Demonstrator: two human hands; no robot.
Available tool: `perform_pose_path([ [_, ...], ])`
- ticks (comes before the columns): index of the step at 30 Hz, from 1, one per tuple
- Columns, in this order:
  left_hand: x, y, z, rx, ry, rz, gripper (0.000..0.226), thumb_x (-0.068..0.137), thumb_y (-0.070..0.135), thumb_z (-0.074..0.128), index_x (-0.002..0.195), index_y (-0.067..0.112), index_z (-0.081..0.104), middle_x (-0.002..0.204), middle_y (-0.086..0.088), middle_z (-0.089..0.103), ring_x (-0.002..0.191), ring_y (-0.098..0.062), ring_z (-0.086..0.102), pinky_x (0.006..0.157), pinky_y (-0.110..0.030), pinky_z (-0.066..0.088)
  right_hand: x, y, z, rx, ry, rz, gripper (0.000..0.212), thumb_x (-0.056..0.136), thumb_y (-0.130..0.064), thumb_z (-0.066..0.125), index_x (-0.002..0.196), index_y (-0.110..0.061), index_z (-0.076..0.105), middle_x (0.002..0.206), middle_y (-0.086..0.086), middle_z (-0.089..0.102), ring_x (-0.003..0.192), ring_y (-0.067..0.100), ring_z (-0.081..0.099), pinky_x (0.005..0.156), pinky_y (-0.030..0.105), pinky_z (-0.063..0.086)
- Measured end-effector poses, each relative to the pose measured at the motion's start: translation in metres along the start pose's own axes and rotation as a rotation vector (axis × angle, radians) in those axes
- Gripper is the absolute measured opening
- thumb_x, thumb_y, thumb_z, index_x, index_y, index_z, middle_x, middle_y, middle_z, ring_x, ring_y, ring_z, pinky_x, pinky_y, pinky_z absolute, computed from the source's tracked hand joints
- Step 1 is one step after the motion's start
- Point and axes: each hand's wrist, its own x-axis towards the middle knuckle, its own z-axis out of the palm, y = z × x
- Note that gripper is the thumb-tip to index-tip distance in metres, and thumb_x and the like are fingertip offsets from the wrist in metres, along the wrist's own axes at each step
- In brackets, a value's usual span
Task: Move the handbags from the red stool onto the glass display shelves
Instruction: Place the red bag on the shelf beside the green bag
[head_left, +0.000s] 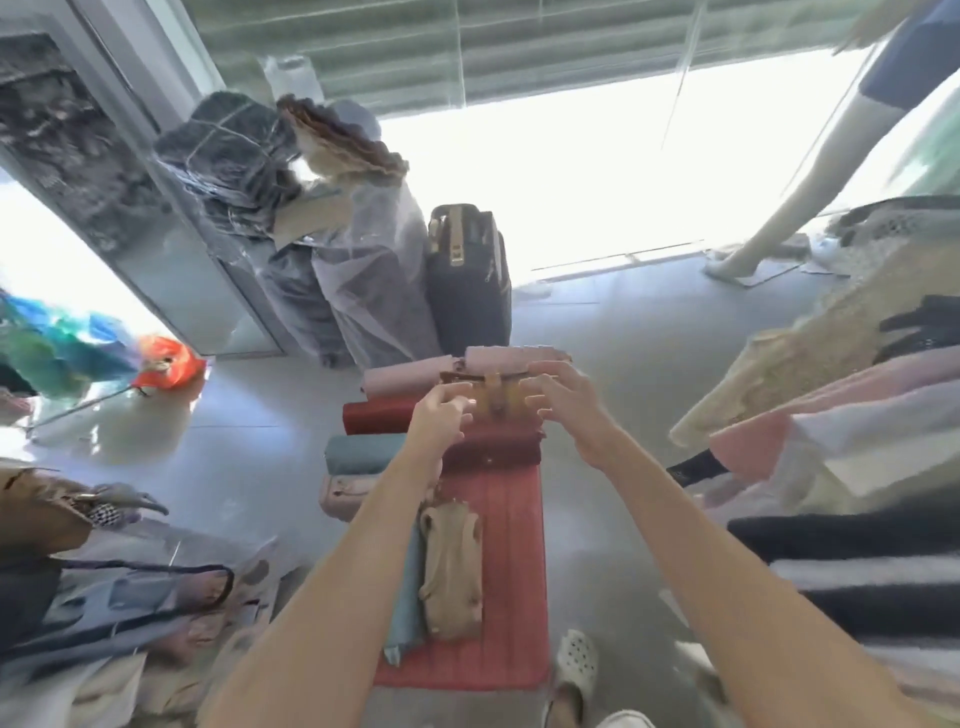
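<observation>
Both hands cover the ends of the tan handbag (497, 397), so how the left hand (439, 415) and right hand (563, 402) hold it is unclear; the left forearm hides part of the red stool (511, 571); the mannequin (810, 171) is cut off at the top edge; outside the doorway (597, 182) all is washed out white.
</observation>
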Motion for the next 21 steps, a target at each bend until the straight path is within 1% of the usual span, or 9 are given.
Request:
perform_pose_path([
  [3,0.030,-0.016,0.002,0.119,0.043,-0.014,0.022,0.097,0.011,0.061,0.104,0.030,0.068,0.102,0.001,0.070,0.093,-0.015,0.064,0.084,-0.031,0.049,0.038,0.015,0.003,-0.006,-0.001,0.040,0.016,0.100,-0.014,0.067,0.103,-0.029,0.071,0.109,0.004,0.074,0.085,0.016,0.068,0.080,0.030,0.053],
  [6,0.057,-0.044,0.001,0.290,-0.006,-0.025,0.029,0.096,0.013,0.064,0.122,0.026,0.064,0.112,-0.003,0.066,0.104,-0.017,0.063,0.097,-0.032,0.047,0.071,0.044,0.006,-0.006,-0.026,0.099,0.017,0.102,-0.014,0.064,0.104,-0.029,0.072,0.109,0.003,0.073,0.086,0.016,0.066,0.074,0.025,0.050],
  [8,0.078,-0.062,-0.002,0.358,-0.029,-0.052,0.034,0.097,0.016,0.063,0.129,0.025,0.062,0.119,-0.006,0.064,0.112,-0.020,0.062,0.098,-0.032,0.045,0.090,0.064,0.007,-0.036,-0.054,0.154,0.017,0.102,-0.016,0.064,0.106,-0.029,0.074,0.108,-0.001,0.073,0.088,0.016,0.066,0.077,0.026,0.051],
  [11,0.108,-0.084,-0.004,0.394,-0.035,-0.106,0.038,0.099,0.017,0.063,0.137,0.021,0.058,0.125,-0.006,0.063,0.115,-0.020,0.059,0.099,-0.030,0.043,0.110,0.086,0.003,-0.083,-0.063,0.219,0.019,0.104,-0.018,0.061,0.110,-0.030,0.075,0.102,-0.008,0.072,0.090,0.016,0.066,0.081,0.026,0.053],
  [15,0.146,-0.112,0.000,0.417,0.001,-0.134,0.044,0.099,0.018,0.063,0.142,0.018,0.052,0.101,0.001,0.063,0.095,-0.021,0.061,0.087,-0.030,0.043,0.135,0.115,0.000,-0.138,-0.039,0.259,0.018,0.103,-0.018,0.063,0.116,-0.026,0.072,0.108,0.000,0.070,0.095,0.018,0.062,0.077,0.025,0.050],
  [16,0.155,-0.119,0.001,0.424,0.007,-0.148,0.045,0.099,0.018,0.063,0.143,0.017,0.052,0.102,0.001,0.064,0.094,-0.022,0.062,0.087,-0.031,0.045,0.141,0.124,0.001,-0.154,-0.041,0.278,0.020,0.102,-0.018,0.064,0.120,-0.024,0.070,0.111,0.003,0.067,0.097,0.019,0.061,0.076,0.025,0.049],
  [18,0.169,-0.138,0.006,0.432,0.007,-0.189,0.053,0.095,0.023,0.067,0.144,0.014,0.050,0.119,-0.005,0.068,0.107,-0.025,0.066,0.099,-0.036,0.049,0.149,0.140,0.005,-0.178,-0.056,0.348,0.027,0.102,-0.020,0.065,0.129,-0.022,0.064,0.118,0.004,0.064,0.101,0.019,0.059,0.078,0.027,0.050],
  [19,0.174,-0.146,0.007,0.424,0.010,-0.207,0.063,0.088,0.029,0.069,0.146,0.014,0.049,0.128,-0.008,0.068,0.115,-0.027,0.066,0.106,-0.040,0.049,0.151,0.148,0.007,-0.181,-0.066,0.378,0.032,0.102,-0.022,0.066,0.133,-0.022,0.060,0.122,0.003,0.062,0.104,0.019,0.060,0.082,0.029,0.050],
  [21,0.185,-0.159,0.010,0.397,0.035,-0.252,0.076,0.079,0.034,0.069,0.149,0.014,0.047,0.135,-0.010,0.067,0.123,-0.029,0.064,0.110,-0.045,0.047,0.158,0.166,0.013,-0.185,-0.060,0.411,0.045,0.100,-0.022,0.068,0.143,-0.021,0.054,0.131,0.002,0.060,0.115,0.020,0.060,0.095,0.032,0.048],
])
